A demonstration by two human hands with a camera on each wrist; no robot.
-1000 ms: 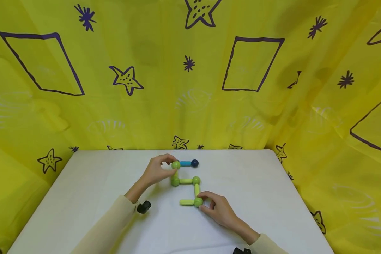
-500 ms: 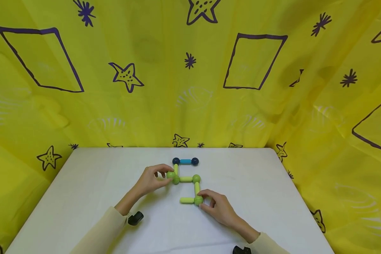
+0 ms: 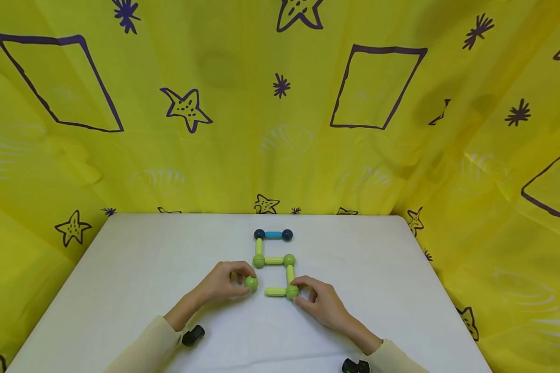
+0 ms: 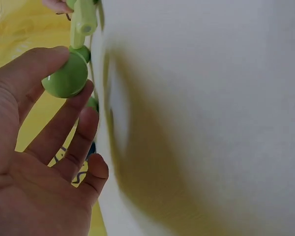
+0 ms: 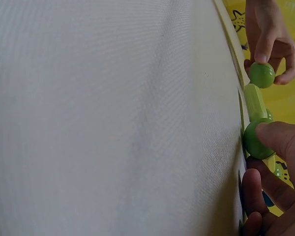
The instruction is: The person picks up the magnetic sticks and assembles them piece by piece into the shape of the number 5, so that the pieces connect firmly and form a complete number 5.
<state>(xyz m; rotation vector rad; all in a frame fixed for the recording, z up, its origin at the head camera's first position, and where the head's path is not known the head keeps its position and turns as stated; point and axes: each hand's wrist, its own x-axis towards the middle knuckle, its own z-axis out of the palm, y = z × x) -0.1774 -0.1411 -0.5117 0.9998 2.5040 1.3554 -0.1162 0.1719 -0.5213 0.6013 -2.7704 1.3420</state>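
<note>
Between thumb and fingertips my left hand (image 3: 228, 281) pinches a green ball (image 4: 65, 77), just left of the free end of a light-green rod (image 3: 275, 292). My right hand (image 3: 324, 303) holds another green ball (image 5: 257, 141) at the near right corner of a chain of balls and rods. From that corner a light-green rod (image 3: 290, 273) runs back to a green ball (image 3: 289, 260). A further rod (image 3: 274, 261) leads left to a green ball (image 3: 259, 261), and one more (image 3: 259, 246) goes back to a dark blue ball (image 3: 259, 235).
A blue rod (image 3: 273, 235) joins that dark blue ball to a second dark blue ball (image 3: 287, 235) at the far end of the chain. Everything lies on a white-covered table (image 3: 144, 248). Yellow curtains (image 3: 233, 155) with drawn stars enclose the back and sides.
My left hand has come nearer with its green ball, from beside the far left rod, past the left green ball, to the near rod's free end. My right hand stays on its corner ball.
</note>
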